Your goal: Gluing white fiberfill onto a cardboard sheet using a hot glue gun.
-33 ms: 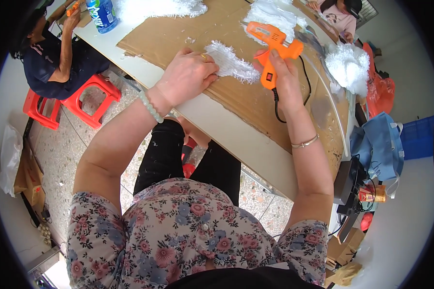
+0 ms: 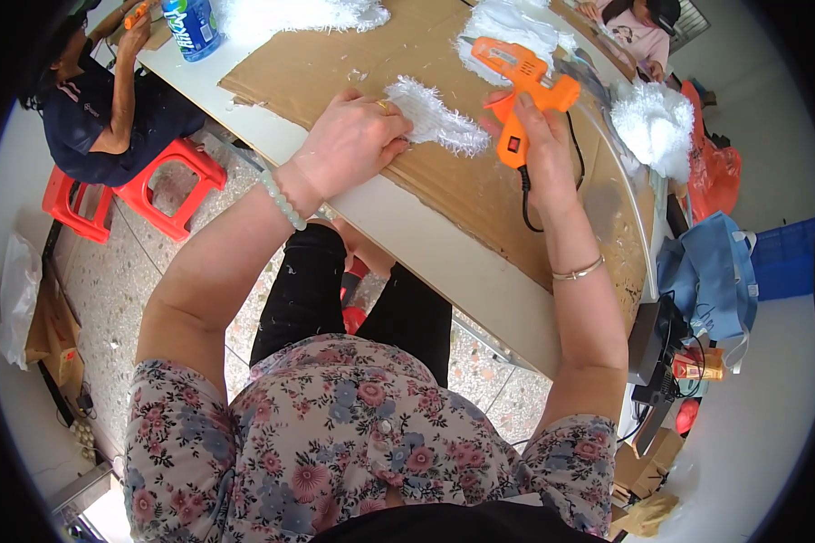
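My left hand (image 2: 353, 140) is closed, its curled fingers pinching the left end of a white fringed fabric piece (image 2: 436, 119). That piece lies flat on a cardboard sheet (image 2: 335, 63) that covers part of the table. In my right hand (image 2: 552, 163) is an orange hot glue gun (image 2: 520, 118), gripped around its handle. Its nozzle points up and left, above a white fluffy pile, apart from the fringed piece. A black cord (image 2: 527, 204) hangs from the handle's base. My left fingertips are partly hidden behind the hand.
White fluffy bundles lie at the far edge (image 2: 308, 14) and at the right (image 2: 654, 127). A blue-labelled bottle (image 2: 192, 32) stands far left. One person sits at left by red stools (image 2: 174, 185), another at far right. A blue bag (image 2: 720, 262) is beside the table's right end.
My right hand and the glue gun have shifted slightly right, away from the fringed fabric piece. My left hand stays in place on it.
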